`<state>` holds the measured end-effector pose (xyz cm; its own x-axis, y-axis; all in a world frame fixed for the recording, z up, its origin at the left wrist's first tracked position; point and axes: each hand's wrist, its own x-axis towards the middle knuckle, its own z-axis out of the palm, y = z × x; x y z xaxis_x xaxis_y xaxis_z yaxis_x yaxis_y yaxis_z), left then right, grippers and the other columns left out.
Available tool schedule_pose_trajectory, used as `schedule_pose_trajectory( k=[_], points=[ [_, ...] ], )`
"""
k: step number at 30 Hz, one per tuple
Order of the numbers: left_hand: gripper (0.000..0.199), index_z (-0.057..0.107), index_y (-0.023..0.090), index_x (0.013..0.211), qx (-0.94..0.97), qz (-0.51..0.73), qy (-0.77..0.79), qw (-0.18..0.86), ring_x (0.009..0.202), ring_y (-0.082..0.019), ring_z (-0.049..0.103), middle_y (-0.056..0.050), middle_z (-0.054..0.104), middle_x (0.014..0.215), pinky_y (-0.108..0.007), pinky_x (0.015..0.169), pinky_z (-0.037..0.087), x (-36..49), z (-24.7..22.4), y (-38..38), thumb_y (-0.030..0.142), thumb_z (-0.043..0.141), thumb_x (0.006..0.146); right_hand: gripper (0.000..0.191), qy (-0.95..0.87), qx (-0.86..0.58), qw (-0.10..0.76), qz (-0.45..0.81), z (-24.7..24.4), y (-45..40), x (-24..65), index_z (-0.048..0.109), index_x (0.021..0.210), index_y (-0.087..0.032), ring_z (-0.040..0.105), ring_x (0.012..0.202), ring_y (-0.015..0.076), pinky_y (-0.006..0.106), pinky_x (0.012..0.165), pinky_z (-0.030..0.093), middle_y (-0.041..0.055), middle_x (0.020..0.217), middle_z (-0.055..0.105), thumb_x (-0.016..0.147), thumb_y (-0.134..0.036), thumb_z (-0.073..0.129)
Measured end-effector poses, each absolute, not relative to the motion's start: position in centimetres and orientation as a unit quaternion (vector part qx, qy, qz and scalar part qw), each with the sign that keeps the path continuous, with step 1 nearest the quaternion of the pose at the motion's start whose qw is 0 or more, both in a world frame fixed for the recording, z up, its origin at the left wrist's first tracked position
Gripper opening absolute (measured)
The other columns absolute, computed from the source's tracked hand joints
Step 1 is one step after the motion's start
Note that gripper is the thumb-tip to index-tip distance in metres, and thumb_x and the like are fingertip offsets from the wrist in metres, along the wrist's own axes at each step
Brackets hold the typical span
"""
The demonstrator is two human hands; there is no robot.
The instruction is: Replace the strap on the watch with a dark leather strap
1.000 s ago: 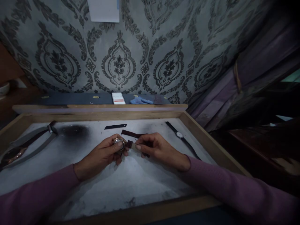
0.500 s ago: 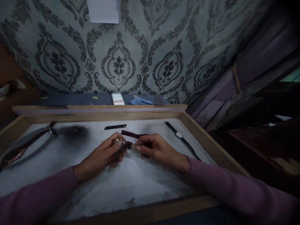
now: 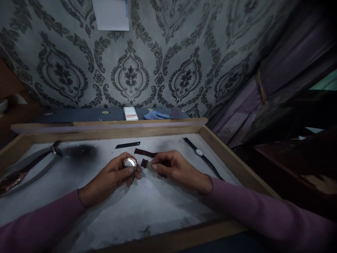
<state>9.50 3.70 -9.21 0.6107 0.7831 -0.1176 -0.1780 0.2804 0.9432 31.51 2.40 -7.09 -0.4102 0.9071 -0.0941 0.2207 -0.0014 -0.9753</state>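
- Left hand (image 3: 112,177): thumb and fingers pinch a watch (image 3: 130,163), raised over the white surface (image 3: 160,207).
- Right hand (image 3: 172,167): thumb and fingers pinch a short strap (image 3: 144,163), its dark end aimed at 9 o'clock; a narrow gap parts it from the watch.
- From the watch: blade (image 3: 127,145) at 12, toward the far wooden rim (image 3: 118,131); brown strap (image 3: 143,153) at 2; black wristwatch (image 3: 199,153) at 3; bigger watch (image 3: 12,181) at 9.
- White surface stretches toward 6 o'clock, to the near rim.
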Motion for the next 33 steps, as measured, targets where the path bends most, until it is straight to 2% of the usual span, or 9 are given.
schedule_pose_trajectory(
  k=[3,6,13,27,33],
  points=[
    [0.014,0.052,0.017,0.09,0.481,0.325,0.287,0.762,0.089,-0.017,0.063,-0.006,0.066,0.093,-0.025,0.072,0.048,9.41,-9.22,3.83,0.022,0.065,0.086,0.025,-0.63,-0.451,0.306,0.553,-7.1,2.43,31.58,0.061,0.077,-0.012,0.044,0.049,0.0071,0.021,0.048,0.032,-0.0031,0.055,0.053,0.081,-0.036,0.064],
    [0.014,0.05,0.018,0.094,0.472,0.319,0.278,0.773,0.093,-0.018,0.065,-0.007,0.068,0.096,-0.03,0.079,0.049,9.43,-9.16,3.83,0.02,0.063,0.088,0.024,-0.632,-0.454,0.304,0.549,-7.09,2.44,31.57,0.061,0.077,-0.012,0.045,0.05,0.0074,0.022,0.05,0.033,-0.0027,0.055,0.053,0.081,-0.035,0.063],
    [0.011,0.048,0.019,0.096,0.494,0.309,0.247,0.774,0.095,-0.018,0.065,-0.008,0.069,0.096,-0.028,0.075,0.049,9.47,-9.1,3.6,0.019,0.058,0.092,0.023,-0.639,-0.451,0.3,0.546,-7.25,2.42,31.46,0.06,0.077,-0.011,0.044,0.051,0.0075,0.022,0.05,0.032,-0.0023,0.056,0.052,0.082,-0.034,0.061],
    [0.018,0.047,0.018,0.097,0.516,0.302,0.254,0.761,0.096,-0.02,0.063,-0.008,0.067,0.095,-0.029,0.075,0.049,9.5,-9.24,3.64,0.026,0.062,0.09,0.024,-0.643,-0.446,0.299,0.546,-7.53,2.56,31.22,0.06,0.074,-0.012,0.043,0.05,0.007,0.022,0.049,0.031,-0.0025,0.056,0.052,0.081,-0.035,0.063],
    [0.016,0.047,0.018,0.098,0.508,0.308,0.253,0.764,0.099,-0.02,0.062,-0.007,0.064,0.097,-0.029,0.075,0.05,9.44,-9.53,3.61,0.022,0.06,0.09,0.025,-0.644,-0.439,0.305,0.547,-7.48,2.49,31.22,0.06,0.074,-0.012,0.043,0.051,0.0071,0.022,0.049,0.031,-0.0022,0.057,0.052,0.081,-0.036,0.063]
  ],
)
